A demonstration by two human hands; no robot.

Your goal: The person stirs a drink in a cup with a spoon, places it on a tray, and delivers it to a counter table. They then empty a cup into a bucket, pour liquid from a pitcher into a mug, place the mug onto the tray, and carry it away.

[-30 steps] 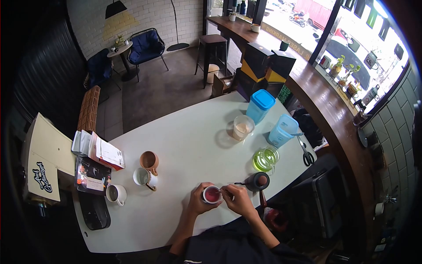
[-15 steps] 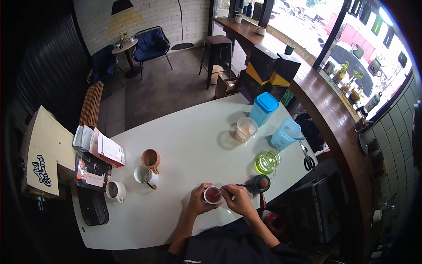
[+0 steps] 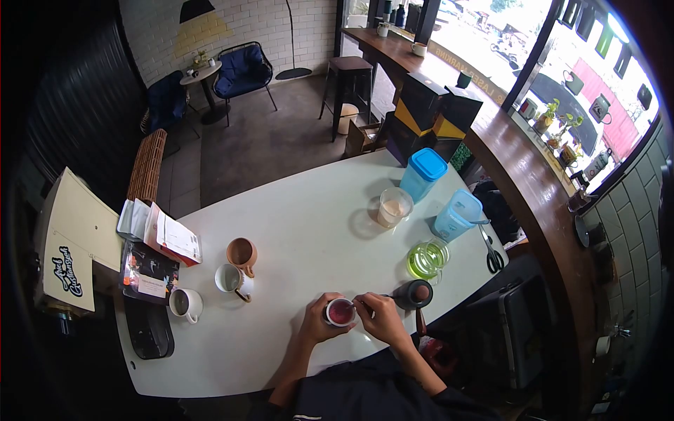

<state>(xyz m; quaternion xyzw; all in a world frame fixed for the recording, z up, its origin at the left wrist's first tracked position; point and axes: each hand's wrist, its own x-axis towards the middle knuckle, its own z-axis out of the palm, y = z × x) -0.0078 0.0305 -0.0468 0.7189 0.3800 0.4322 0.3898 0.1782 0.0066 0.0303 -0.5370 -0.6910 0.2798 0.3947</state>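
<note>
My left hand (image 3: pixel 319 325) wraps round a small white cup (image 3: pixel 328 320) with red liquid (image 3: pixel 340 312) inside, keeping it upright near the front edge of the table. Close to the cup's right rim, my right hand (image 3: pixel 381 320) pinches a thin spoon (image 3: pixel 354 306). Its lower end dips into the cup and is hard to make out. Just right of that hand stands a dark pot (image 3: pixel 413 295) with a brown knob and a wooden handle. Behind it is a glass jug (image 3: pixel 427 259) of green liquid.
On the white table (image 3: pixel 302 231) stand a brown mug (image 3: pixel 241 253), a pale mug (image 3: pixel 227 278) and a white mug (image 3: pixel 185 304) at left. A blue-lidded container (image 3: pixel 424 173), a clear tub (image 3: pixel 394 208), a blue pitcher (image 3: pixel 457 215) and scissors (image 3: pixel 494 258) are at right.
Both hands keep their grip on the cup and the spoon. The spoon has shifted a little within the cup, and the whole view has moved very slightly.
</note>
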